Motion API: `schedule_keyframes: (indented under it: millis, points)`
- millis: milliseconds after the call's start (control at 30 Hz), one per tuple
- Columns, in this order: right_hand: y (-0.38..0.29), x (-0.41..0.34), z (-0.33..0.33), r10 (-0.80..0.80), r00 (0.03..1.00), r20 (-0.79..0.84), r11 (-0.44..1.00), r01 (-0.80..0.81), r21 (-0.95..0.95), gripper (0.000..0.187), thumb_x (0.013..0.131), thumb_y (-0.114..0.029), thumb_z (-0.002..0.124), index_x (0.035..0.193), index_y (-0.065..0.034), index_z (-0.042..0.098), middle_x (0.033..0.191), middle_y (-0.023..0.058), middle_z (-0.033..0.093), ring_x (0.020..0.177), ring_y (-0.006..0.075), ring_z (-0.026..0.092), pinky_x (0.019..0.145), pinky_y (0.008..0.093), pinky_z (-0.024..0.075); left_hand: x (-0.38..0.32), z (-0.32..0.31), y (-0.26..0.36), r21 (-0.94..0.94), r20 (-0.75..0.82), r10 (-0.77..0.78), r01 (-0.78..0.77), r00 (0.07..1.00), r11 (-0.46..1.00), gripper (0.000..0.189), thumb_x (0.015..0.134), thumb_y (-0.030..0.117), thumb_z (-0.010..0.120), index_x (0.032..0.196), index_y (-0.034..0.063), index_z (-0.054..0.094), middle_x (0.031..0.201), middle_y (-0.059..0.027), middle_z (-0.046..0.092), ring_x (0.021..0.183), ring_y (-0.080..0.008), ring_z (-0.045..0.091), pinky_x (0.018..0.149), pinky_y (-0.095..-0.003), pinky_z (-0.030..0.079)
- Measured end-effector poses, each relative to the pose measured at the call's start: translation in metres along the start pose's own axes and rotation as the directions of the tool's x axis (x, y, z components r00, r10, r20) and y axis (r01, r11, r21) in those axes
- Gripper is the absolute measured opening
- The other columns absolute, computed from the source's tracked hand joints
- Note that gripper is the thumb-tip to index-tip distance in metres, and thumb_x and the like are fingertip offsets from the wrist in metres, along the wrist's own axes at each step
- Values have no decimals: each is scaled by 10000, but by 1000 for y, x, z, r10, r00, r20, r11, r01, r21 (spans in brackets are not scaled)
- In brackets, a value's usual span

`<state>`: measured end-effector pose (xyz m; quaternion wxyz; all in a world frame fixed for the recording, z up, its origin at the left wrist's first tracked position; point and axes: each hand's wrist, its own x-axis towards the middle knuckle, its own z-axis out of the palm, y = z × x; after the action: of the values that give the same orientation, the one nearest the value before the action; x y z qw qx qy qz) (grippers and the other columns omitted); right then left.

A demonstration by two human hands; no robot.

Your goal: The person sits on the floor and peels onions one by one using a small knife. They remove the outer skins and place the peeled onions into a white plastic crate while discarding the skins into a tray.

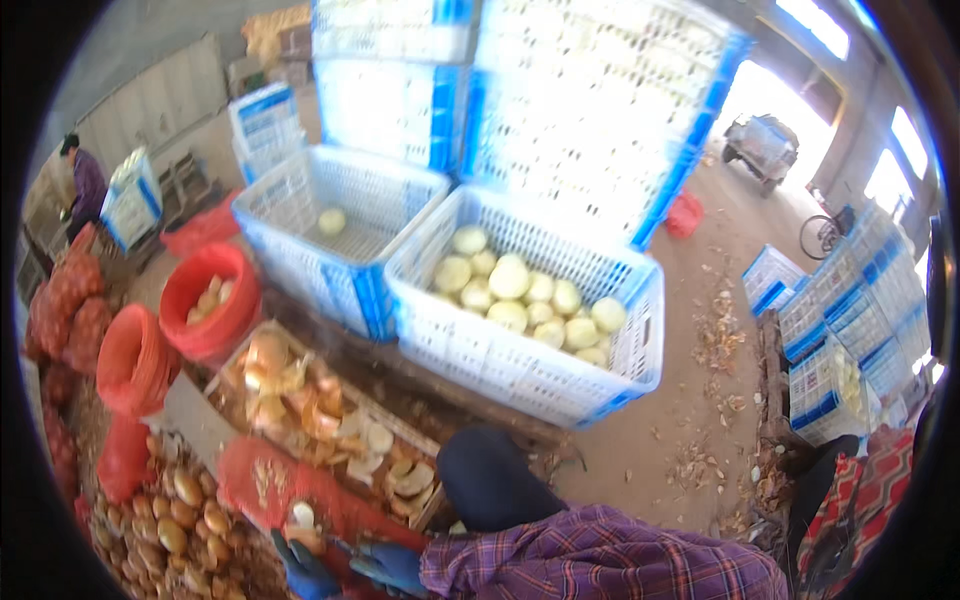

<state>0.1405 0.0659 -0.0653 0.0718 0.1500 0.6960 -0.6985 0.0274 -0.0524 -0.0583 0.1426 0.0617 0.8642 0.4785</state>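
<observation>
At the bottom of the head view, my left hand (306, 571), in a blue glove, holds a partly peeled onion (304, 534) whose pale flesh shows at the top. My right hand (391, 567), also gloved, is close beside it; whether its fingers hold something is hidden. Red mesh sacking (330, 491) lies just beyond both hands. A wooden trough (416, 435) behind it contains brown onion skins (319, 409) and cut pieces. To the left, a heap of unpeeled onions (184, 510) lies on the ground.
A white-blue crate (517, 382) contains peeled onions (510, 277); another crate (300, 240) has one onion inside. Tall stacked crates (585, 112) rise behind. Red mesh sacks (210, 337) stand left. A person (88, 180) is far left; another person's patterned clothing (862, 495) shows at right.
</observation>
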Motion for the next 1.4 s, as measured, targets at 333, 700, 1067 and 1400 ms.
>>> schedule_keyframes:
  millis: [333, 700, 1067, 1400]
  points:
    - [-12, 19, -3, -201, 976, 85, 956, 214, -200, 260, 942, -283, 488, 895, -56, 606, 733, 108, 596, 631, 239, 582, 585, 370, 467, 37, -34, -32, 650, 121, 548, -483, 828, 587, 621, 917, 519, 499, 1380, 107, 475, 1252, -256, 538, 1073, -448, 544, 884, -508, 462]
    - [-23, 14, -12, -1, 999, 33, 989, -4, 150, 232, 942, -274, 528, 1030, -64, 576, 747, 82, 598, 582, 188, 565, 518, 337, 460, 94, -9, -117, 387, -199, 348, -252, 916, 887, 602, 938, 447, 517, 1391, 59, 438, 1293, -241, 538, 1128, -359, 554, 927, -409, 459]
    - [-14, -33, -5, 246, 969, 14, 915, -237, 327, 322, 932, -269, 591, 1157, -51, 521, 718, 45, 589, 511, 133, 528, 460, 303, 451, -37, -4, -36, -216, -107, 32, -54, 994, 975, 264, 907, 254, 646, 981, 6, 594, 821, -53, 619, 737, -139, 548, 666, -317, 478]
    - [-26, -47, -6, -175, 974, -144, 936, 120, -331, 352, 902, -270, 615, 1106, -6, 502, 728, 177, 626, 609, 371, 611, 534, 445, 479, -59, -10, -5, 86, -145, 29, -17, 989, 996, 384, 892, 353, 662, 817, 29, 471, 652, -97, 514, 592, -192, 483, 565, -365, 428]
